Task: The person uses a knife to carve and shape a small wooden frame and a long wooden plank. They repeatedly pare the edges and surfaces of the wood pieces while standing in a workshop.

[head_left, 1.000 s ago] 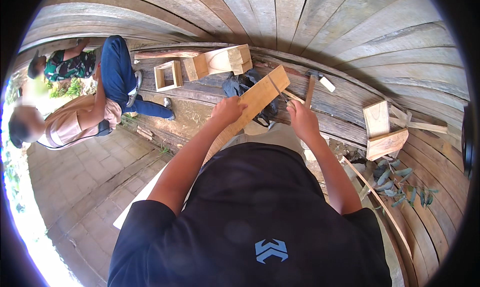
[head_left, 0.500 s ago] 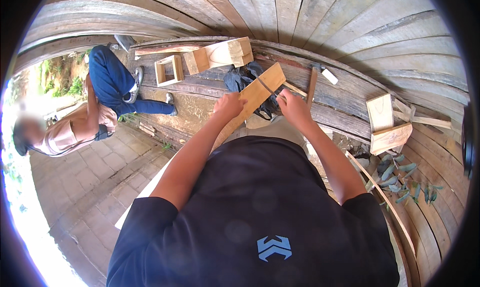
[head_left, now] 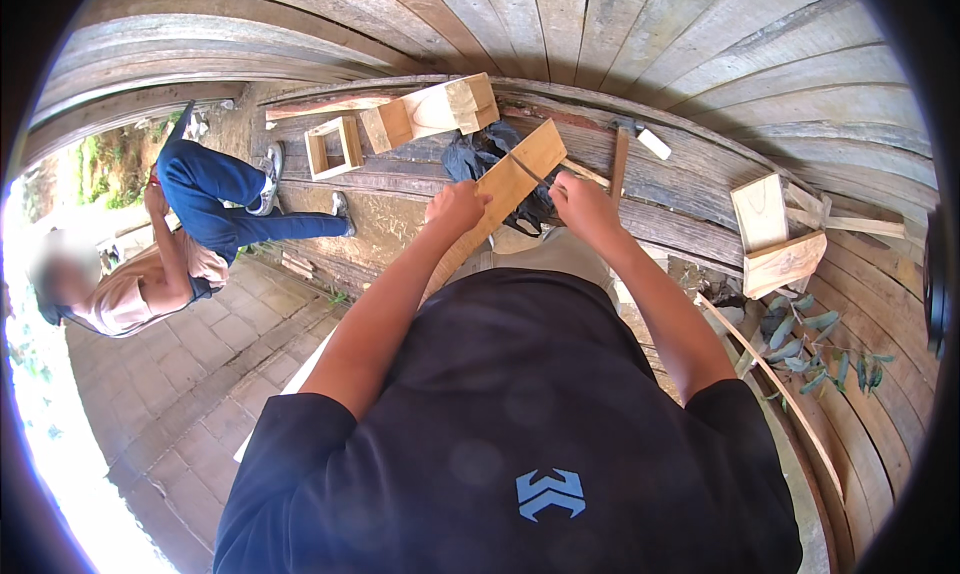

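Note:
A long, flat wooden board (head_left: pixel 528 164) slants from my lap up and away to the right. My left hand (head_left: pixel 458 208) is closed round the board's left part, gripping it. In my right hand (head_left: pixel 582 206) is one end of a thin dark blade (head_left: pixel 530 170), which lies across the board near its far end. Whether the blade has teeth or a plain edge is too small to make out. Beneath the board a crumpled black plastic bag (head_left: pixel 470 157) is partly hidden.
Behind the board, a plank bench (head_left: pixel 685 189) carries a wooden box (head_left: pixel 430 112), a small wooden frame (head_left: pixel 335 147) and a white-handled tool (head_left: pixel 652 142). An angled wooden piece (head_left: pixel 780 239) stands right, above leafy twigs (head_left: pixel 800 349). A person (head_left: pixel 180 234) sits left.
The view has shifted slightly. The seated person at left has shifted, with an arm and hand now showing near the knee. My hands keep their holds on the board and blade.

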### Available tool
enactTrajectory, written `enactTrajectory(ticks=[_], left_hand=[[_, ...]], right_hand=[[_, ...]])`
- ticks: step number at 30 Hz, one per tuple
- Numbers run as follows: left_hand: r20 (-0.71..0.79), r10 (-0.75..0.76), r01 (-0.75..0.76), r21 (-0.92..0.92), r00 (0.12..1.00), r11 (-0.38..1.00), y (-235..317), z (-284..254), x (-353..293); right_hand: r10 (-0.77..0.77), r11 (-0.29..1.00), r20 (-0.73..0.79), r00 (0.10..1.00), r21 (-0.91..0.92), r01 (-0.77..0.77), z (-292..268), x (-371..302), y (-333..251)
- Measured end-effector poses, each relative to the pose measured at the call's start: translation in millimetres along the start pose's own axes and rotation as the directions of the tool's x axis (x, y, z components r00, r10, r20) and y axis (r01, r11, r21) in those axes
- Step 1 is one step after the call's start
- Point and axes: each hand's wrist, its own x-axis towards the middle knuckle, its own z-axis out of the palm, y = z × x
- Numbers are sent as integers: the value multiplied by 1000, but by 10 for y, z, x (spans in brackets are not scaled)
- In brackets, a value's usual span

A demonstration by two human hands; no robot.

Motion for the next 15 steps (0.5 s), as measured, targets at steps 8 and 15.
enactTrajectory(ticks=[8,15], left_hand=[[-39,-6,8,41,999,999,54,15,-16],[-37,-69,70,33,997,997,153,-13,-101]], right_hand=[[117,981,75,990,-166,-103,-262,234,-349],[208,929,154,966,-339,-146,-426,455,-772]])
